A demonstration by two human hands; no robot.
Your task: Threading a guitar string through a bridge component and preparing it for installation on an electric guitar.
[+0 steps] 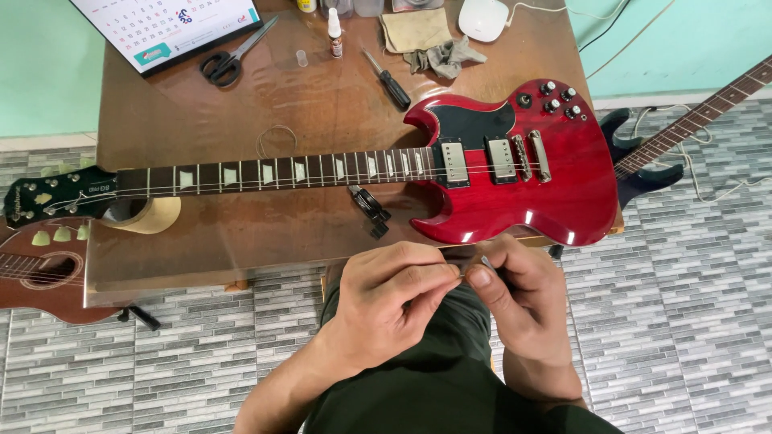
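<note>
Small thin metal piece (486, 261), pinched between both hands' fingertips; mostly hidden; just below the red guitar (515, 165) body.

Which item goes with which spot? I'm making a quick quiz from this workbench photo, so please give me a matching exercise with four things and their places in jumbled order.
Things:
1. scissors
2. screwdriver
3. roll of tape
4. red electric guitar

Places:
A. under the guitar's neck, near the headstock
B. lying across the table, body to the right of the picture
C. beside the calendar, at the table's far left of the picture
D. on the table just beyond the guitar's upper horn

Pairs: 1-C, 2-D, 3-A, 4-B
</note>
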